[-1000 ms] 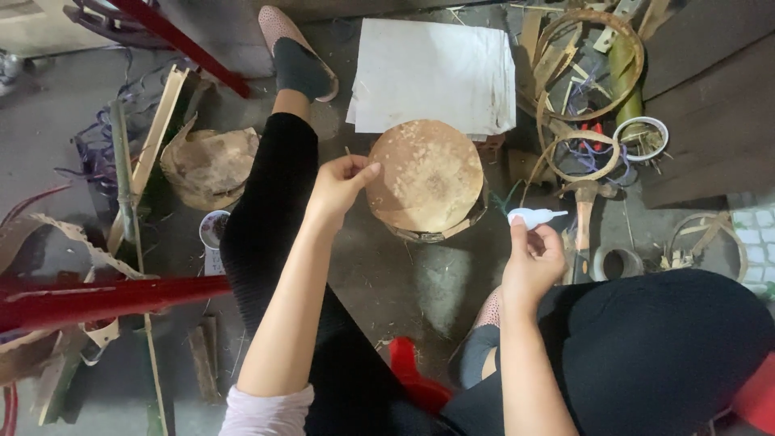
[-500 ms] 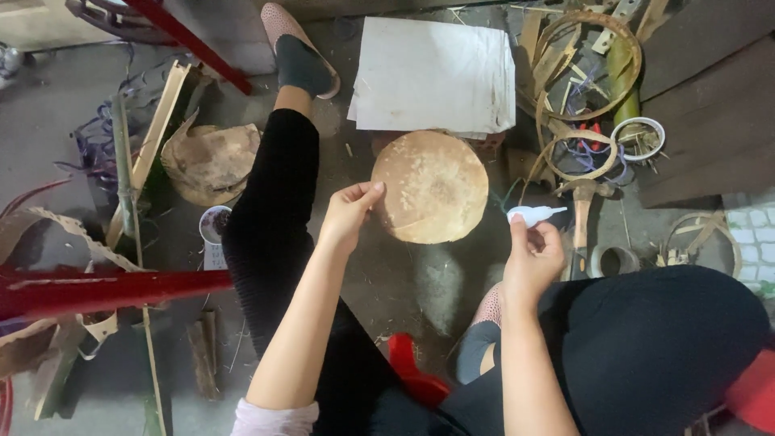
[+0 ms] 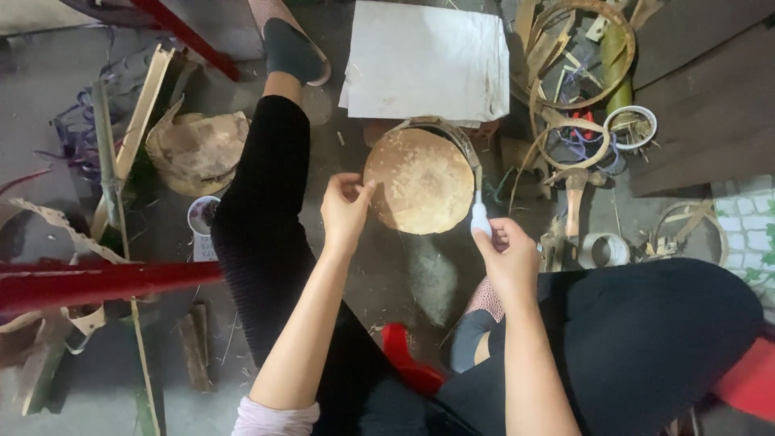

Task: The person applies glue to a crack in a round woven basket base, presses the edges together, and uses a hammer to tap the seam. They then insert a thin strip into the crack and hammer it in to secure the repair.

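Observation:
A round tan disc [image 3: 420, 179], set in a thin bamboo hoop, stands tilted on the floor between my knees. My left hand [image 3: 345, 208] pinches its left edge with fingertips. My right hand [image 3: 508, 257] grips a small white-handled tool [image 3: 480, 216] whose thin tip points up along the disc's right rim. Both forearms reach forward from the bottom of the view, over my black trousers.
A white sheet [image 3: 428, 60] lies beyond the disc. Bamboo hoops and strips [image 3: 577, 73] pile at the upper right, a tape roll [image 3: 604, 250] sits right. A crumpled tan piece [image 3: 198, 149], a small cup [image 3: 202, 216], a red bar [image 3: 97, 282] and bamboo sticks lie left.
My right hand has moved left and brought the white tool against the disc's right rim. The disc has tilted and shifted slightly, still held by my left hand.

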